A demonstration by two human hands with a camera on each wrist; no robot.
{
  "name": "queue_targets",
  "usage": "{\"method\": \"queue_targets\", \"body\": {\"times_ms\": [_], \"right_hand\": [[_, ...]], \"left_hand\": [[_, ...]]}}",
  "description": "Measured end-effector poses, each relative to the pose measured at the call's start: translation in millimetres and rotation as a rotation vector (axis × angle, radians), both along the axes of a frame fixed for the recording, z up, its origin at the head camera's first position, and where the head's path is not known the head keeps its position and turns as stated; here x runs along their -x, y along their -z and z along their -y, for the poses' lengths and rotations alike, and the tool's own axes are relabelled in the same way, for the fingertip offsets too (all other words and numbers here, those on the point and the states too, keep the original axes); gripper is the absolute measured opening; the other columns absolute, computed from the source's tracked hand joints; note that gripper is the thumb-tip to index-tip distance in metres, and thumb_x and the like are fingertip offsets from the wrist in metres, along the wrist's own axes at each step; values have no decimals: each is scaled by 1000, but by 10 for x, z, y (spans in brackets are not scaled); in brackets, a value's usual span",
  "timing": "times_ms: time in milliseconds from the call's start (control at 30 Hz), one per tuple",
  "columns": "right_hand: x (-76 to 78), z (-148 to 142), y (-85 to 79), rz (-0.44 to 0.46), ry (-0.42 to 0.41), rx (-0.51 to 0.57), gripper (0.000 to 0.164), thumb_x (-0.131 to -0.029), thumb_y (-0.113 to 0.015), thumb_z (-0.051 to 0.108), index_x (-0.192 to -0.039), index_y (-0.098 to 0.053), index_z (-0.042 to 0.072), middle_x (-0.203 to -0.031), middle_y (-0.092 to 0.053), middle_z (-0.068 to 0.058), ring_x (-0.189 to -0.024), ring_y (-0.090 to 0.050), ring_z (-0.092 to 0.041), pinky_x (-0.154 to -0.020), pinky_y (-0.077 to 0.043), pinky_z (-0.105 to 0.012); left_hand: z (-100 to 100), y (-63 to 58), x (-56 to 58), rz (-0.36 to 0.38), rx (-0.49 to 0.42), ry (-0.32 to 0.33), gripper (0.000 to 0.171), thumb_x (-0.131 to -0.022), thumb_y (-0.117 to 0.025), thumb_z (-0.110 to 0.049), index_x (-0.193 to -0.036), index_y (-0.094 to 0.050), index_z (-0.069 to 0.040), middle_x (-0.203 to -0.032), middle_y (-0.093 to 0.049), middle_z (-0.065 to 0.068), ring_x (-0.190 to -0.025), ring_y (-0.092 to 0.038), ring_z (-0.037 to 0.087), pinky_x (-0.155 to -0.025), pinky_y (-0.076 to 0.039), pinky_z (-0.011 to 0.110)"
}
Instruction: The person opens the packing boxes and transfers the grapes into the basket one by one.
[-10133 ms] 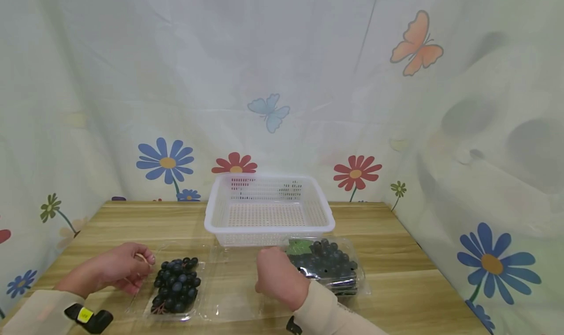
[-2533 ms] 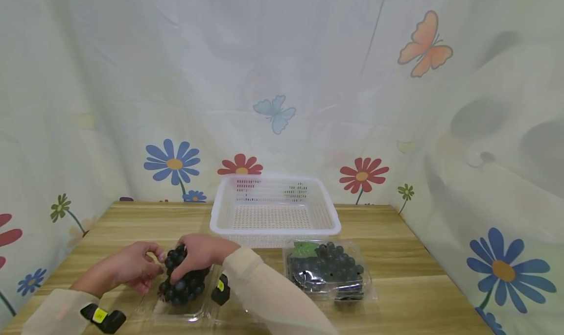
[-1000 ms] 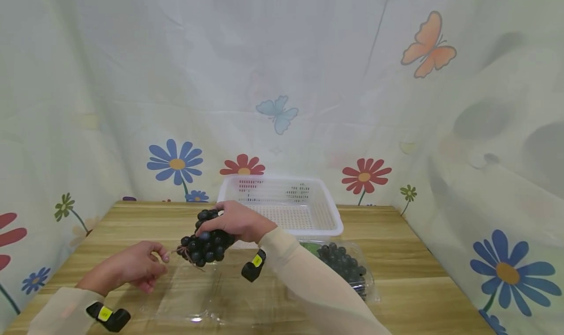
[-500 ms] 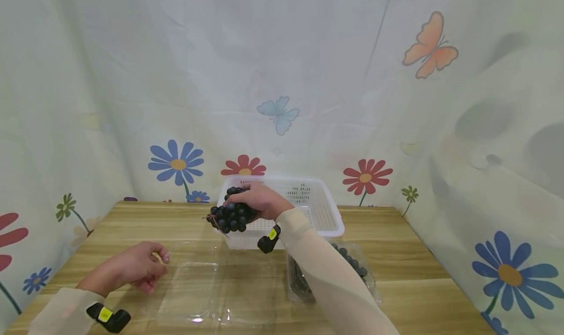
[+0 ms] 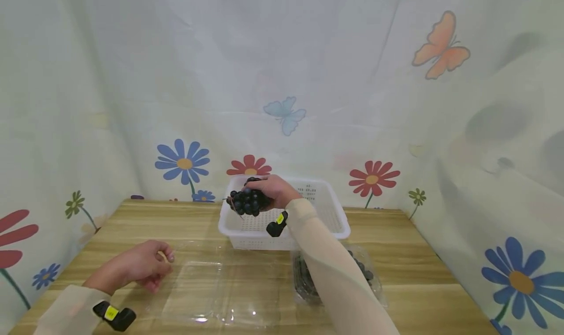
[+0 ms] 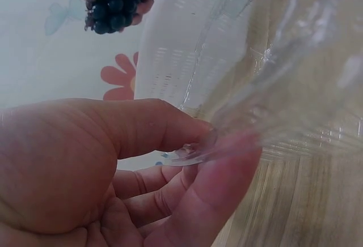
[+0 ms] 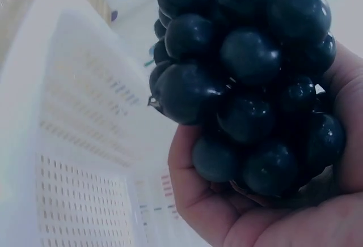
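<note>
Holding dark grape bunch [image 5: 246, 201] in right grip [image 5: 277, 192], curled round it, above left side of white plastic basket [image 5: 282, 242]. Pinching edge of open clear clamshell [image 5: 219, 286] on wood-grain table [image 5: 414, 276] between thumb and forefinger of left grip [image 5: 145, 266]. With grape-filled box [image 5: 304, 281] at right, partly behind right sleeve [image 5: 339, 276].

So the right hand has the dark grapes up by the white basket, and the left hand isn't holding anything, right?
Not quite: the left hand is holding something. It pinches the edge of the clear plastic box, as the left wrist view shows. The right hand does have the dark grapes up by the white basket.
</note>
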State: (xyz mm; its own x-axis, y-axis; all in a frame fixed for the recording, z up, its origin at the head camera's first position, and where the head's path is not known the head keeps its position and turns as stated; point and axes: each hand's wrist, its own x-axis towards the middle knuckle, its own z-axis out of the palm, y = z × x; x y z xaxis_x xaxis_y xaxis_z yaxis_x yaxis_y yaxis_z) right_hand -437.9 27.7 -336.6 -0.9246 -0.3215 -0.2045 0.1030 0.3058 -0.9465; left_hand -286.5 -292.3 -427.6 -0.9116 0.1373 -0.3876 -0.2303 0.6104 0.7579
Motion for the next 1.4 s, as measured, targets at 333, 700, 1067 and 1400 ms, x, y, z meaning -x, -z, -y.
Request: {"method": "queue_targets", "body": {"times_ms": [333, 700, 1067, 1400], "right_hand": [[193, -19, 117, -5, 67, 10, 50, -89, -79, 29, -130, -61, 6, -126, -63, -20, -104, -66, -35, -86, -61, -58], [433, -18, 259, -123, 88, -99, 54, -81, -86, 34, -124, -62, 11, -128, -63, -15, -110, -65, -35, -77, -64, -54], [485, -1, 294, -90, 56, -197, 57, -82, -87, 29, -126, -56, 9, -130, -60, -16, -113, -64, -37, -91, -59, -62], [504, 45, 398, -110, -28, -292, 52, -78, -90, 31, -118, -62, 11, -117, -67, -10, -99, -69, -28, -77, -64, -50]], "left_hand": [[-6, -11, -28, -11, -16, -5, 23, -91, -68, -3, -109, -54, 0, -69, -60, 9, -55, -61, 19, -53, -60, 33], [-34, -18, -63, -3, 0, -18, 22, -92, -68, -4, -109, -54, -1, -71, -61, 9, -57, -62, 20, -54, -61, 34], [-58, -19, -28, 9, 13, -23, 21, -93, -67, -4, -109, -54, -2, -72, -61, 9, -57, -61, 19, -53, -60, 32], [-67, -28, -63, -4, 3, -24, 21, -92, -67, -3, -108, -54, -1, -69, -60, 9, -56, -60, 18, -52, -59, 31]]}}
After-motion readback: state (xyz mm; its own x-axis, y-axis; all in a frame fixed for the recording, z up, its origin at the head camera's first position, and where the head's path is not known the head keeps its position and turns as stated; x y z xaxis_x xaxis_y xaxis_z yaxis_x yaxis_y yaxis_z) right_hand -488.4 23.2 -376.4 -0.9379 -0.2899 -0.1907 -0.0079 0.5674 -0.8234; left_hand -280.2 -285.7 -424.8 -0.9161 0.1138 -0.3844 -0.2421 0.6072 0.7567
